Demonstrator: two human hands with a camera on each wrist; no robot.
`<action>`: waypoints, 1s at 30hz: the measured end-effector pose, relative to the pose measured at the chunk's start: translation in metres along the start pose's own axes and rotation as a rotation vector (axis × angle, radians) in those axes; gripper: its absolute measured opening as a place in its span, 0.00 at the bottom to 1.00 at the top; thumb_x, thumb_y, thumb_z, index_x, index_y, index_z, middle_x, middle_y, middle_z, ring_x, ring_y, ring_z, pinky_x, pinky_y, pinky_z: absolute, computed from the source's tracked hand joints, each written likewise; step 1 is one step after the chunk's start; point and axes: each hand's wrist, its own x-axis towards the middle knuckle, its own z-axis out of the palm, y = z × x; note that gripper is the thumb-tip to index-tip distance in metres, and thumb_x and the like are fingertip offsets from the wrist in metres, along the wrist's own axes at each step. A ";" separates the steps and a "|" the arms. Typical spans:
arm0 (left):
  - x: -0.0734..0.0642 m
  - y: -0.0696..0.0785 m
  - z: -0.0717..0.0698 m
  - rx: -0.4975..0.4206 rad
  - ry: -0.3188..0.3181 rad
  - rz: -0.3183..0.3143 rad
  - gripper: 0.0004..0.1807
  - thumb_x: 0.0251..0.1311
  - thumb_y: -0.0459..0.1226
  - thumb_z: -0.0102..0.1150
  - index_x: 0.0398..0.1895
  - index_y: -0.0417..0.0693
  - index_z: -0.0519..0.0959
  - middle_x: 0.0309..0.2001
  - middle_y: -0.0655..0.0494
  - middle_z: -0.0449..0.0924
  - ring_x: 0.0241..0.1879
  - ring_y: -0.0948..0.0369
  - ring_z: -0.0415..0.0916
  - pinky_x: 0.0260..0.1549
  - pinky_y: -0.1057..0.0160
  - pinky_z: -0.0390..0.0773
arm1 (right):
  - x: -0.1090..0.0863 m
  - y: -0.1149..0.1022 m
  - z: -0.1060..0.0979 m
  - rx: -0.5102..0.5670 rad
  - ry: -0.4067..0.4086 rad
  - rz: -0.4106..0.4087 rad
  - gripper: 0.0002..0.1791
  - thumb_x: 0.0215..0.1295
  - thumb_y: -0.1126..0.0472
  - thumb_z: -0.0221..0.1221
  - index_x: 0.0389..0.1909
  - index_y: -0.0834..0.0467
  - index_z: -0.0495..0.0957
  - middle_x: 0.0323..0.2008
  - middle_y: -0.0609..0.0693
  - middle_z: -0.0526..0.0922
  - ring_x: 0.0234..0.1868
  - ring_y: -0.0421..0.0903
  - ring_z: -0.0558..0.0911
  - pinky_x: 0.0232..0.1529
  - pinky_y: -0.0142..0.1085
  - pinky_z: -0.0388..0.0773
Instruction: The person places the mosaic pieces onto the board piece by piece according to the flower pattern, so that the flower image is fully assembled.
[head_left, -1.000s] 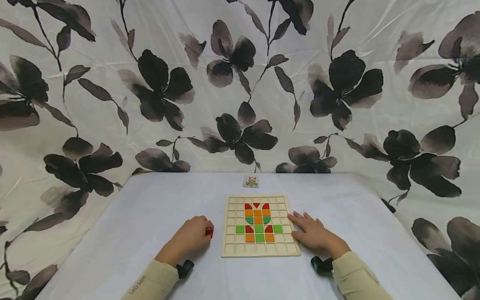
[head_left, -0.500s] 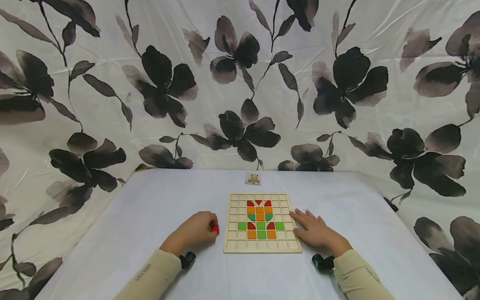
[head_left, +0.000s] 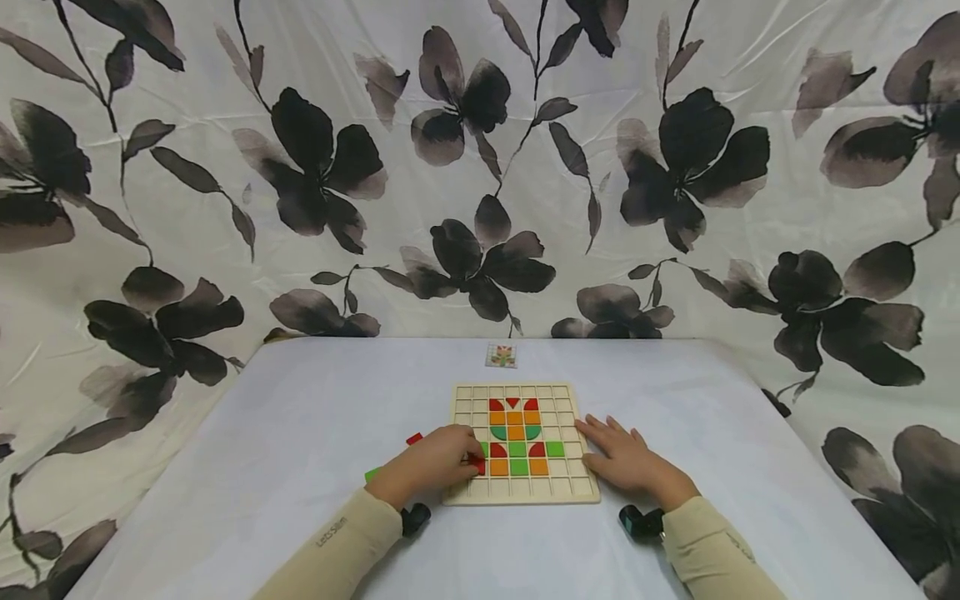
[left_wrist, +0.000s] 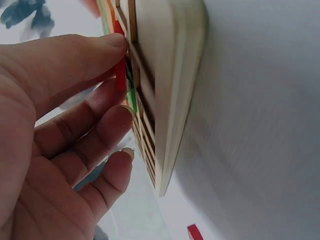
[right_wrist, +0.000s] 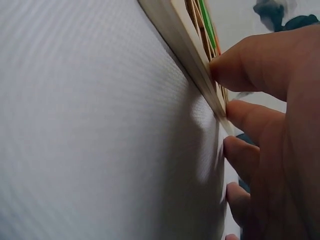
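Observation:
My left hand (head_left: 431,462) pinches a red tile (left_wrist: 120,77) between thumb and fingers, low over the left part of the wooden grid board (head_left: 558,487). In the head view the red tile (head_left: 480,467) shows just left of an orange tile (head_left: 498,467) in the lower pattern. The board carries a pattern of red, orange and green tiles, some square, some rounded or triangular. At the board's right edge rests my right hand (head_left: 630,458), fingers spread and fairly straight. Its thumb (right_wrist: 235,72) touches the board's rim in the right wrist view.
Left of the board, a loose red piece (head_left: 414,438) lies on the white tabletop (head_left: 300,417). A green piece (head_left: 371,475) sits partly hidden behind my left wrist. Beyond the board lies a small card (head_left: 501,356) with a coloured pattern. A floral cloth (head_left: 465,267) hangs behind.
My left hand has moved right with the red tile, from beside the board to over its left columns. Loose red and green pieces now show behind it. My right hand has stayed put.

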 end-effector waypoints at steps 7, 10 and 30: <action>0.001 0.005 0.000 0.001 -0.011 -0.001 0.09 0.59 0.39 0.65 0.42 0.50 0.87 0.36 0.63 0.77 0.35 0.67 0.70 0.41 0.69 0.75 | 0.002 -0.004 -0.002 -0.008 -0.008 0.002 0.32 0.70 0.49 0.50 0.74 0.50 0.58 0.75 0.56 0.56 0.76 0.65 0.48 0.69 0.68 0.40; -0.001 0.005 0.000 0.009 -0.013 0.020 0.10 0.60 0.39 0.64 0.43 0.49 0.86 0.38 0.62 0.77 0.36 0.67 0.70 0.42 0.68 0.76 | 0.001 -0.005 -0.003 0.002 -0.010 0.010 0.32 0.70 0.50 0.50 0.74 0.50 0.58 0.75 0.56 0.56 0.76 0.65 0.48 0.69 0.68 0.39; -0.038 -0.071 -0.022 -0.087 0.085 -0.377 0.15 0.56 0.36 0.66 0.48 0.45 0.82 0.41 0.53 0.78 0.42 0.58 0.74 0.51 0.53 0.76 | -0.005 -0.010 -0.004 0.009 -0.010 0.015 0.32 0.69 0.51 0.51 0.73 0.52 0.60 0.74 0.57 0.57 0.75 0.66 0.49 0.68 0.69 0.40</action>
